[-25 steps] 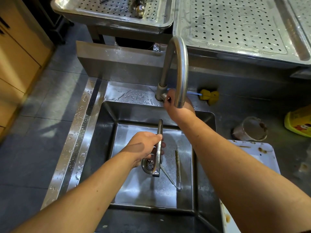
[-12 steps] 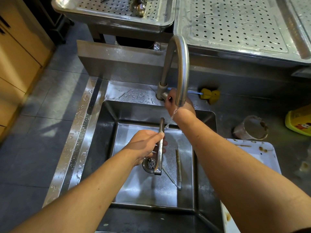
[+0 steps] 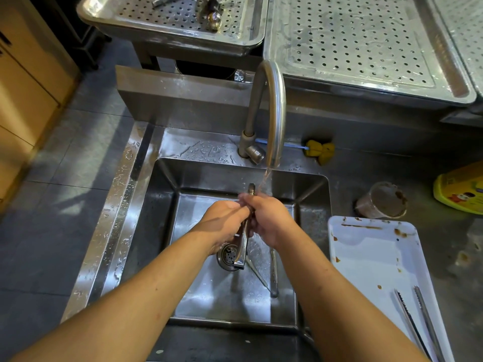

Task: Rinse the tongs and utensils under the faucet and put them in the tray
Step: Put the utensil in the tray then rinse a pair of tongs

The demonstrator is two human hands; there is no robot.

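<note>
Both hands, centre of frame over the sink [image 3: 162, 231], are clamped on the tongs [image 3: 244, 239]: left hand [image 3: 224, 226] wrapped round the middle, right hand [image 3: 269, 220] closed on it from the other side, fingers touching. Water runs from the faucet [image 3: 271, 108] & lands right by the upper end of the tongs and my right knuckles.

Tongs are steel, so stiff, prob light, and wet = slippery, I reckon. Best grip is mid-shaft w/ a full wrap, not the tips; the arms likely spring apart if I let go, so keep them squeezed shut. Can't tell if they're fully shut under my hands.

Long axis runs near vertical in frame: one end pokes up past my fingers toward the spout, the other points down & slightly left, hanging over the drain [image 3: 228, 257].

More utensils [image 3: 273, 273] lie on the sink floor, lower centre, just right of the drain, not yet rinsed as far as I can judge. White tray [image 3: 371, 246] sits on the tabletop at lower right, stained, w/ another pair of tongs [image 3: 418, 322] in its near corner. Perforated tray [image 3: 183, 30] at upper left holds a few metal things, too cropped to name.
</note>
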